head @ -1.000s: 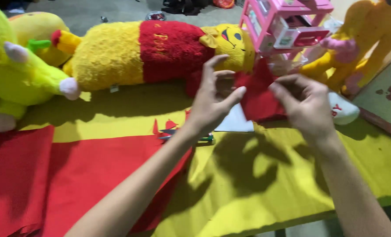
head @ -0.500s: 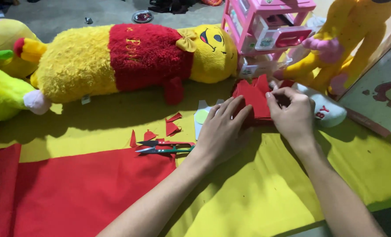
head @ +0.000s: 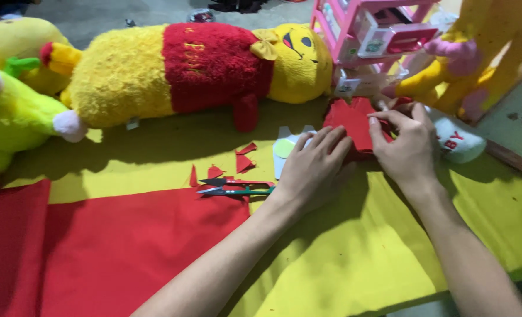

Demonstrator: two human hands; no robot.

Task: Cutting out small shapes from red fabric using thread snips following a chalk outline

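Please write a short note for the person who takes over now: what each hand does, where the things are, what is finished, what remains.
Left hand: flat, palm down, pressing the red felt piece on the yellow cloth.
Right hand: fingertips pinching the piece's upper right edge.
Snips lie closed left of the left hand, red offcuts beside them.
Done: piece cut out, judging by the offcuts.
Left: likely to shape or place the piece; large red sheet seems largely uncut.

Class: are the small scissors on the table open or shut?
Open: the scissors' blades spread apart, lying flat beside red scraps.
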